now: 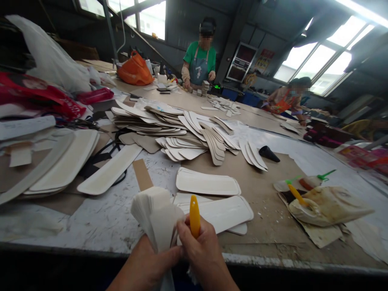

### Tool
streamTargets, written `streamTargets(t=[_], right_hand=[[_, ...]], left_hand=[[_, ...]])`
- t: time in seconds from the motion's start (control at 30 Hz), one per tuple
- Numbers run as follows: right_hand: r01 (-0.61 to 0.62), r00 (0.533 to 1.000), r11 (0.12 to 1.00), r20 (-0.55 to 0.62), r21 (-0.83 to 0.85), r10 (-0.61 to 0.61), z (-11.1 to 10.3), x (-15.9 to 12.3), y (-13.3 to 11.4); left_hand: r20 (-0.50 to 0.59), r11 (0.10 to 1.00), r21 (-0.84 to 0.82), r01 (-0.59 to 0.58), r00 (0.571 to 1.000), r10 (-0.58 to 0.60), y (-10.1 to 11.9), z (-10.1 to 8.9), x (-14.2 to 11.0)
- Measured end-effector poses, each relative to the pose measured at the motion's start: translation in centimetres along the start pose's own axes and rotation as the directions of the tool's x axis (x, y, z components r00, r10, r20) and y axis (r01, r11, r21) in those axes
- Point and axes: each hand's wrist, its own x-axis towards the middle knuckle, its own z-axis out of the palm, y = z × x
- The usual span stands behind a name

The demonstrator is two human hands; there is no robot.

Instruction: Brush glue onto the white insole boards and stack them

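My left hand [151,258] is closed around a thick bundle of thin off-white strips [153,210], fanned out at the top. My right hand [201,246] grips a yellow-handled tool [194,216], its handle pointing up; the working end is hidden below the hand. The right fingertips touch the bundle's right edge, and both hands meet at the table's near edge. Just beyond them lie long white rounded panels [209,182]. A brown strip [142,174] lies behind the bundle.
Piles of curved pieces [169,133] cover the table's middle. More panels [65,161] lie left, near a red bag [36,95]. At right are a cut-open stained container [333,204], a bottle with a green nozzle [309,182] and a black cone [269,153]. Co-workers [200,60] stand across the table.
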Motion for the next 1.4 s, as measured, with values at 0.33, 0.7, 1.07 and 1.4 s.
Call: streamTargets(t=[0.33,0.7,1.07,1.4], right_hand=[[-0.137,0.984,0.943,-0.071,0.302,0.166,-0.5,0.3,0.4],[-0.058,0.958,0.948,-0.249,0.312,0.141,-2.4,-0.9,2.1],[-0.201,0.933,0.902,-0.206,0.382,0.295,-8.9,-1.7,-0.4],[-0.273,0.958,0.962,0.097,0.009,0.271,-8.7,-0.6,0.1]], left_hand=[[0.08,0.99,0.139,0.006,0.997,-0.017,0.5,-0.3,-0.2],[-0.211,0.947,0.321,0.013,0.976,0.058,-1.3,0.3,-0.5],[-0.313,0.985,0.148,0.09,0.949,-0.04,-4.1,-2.5,1.1],[-0.231,0.919,0.353,0.176,0.968,-0.096,-1.6,-1.4,2.0]])
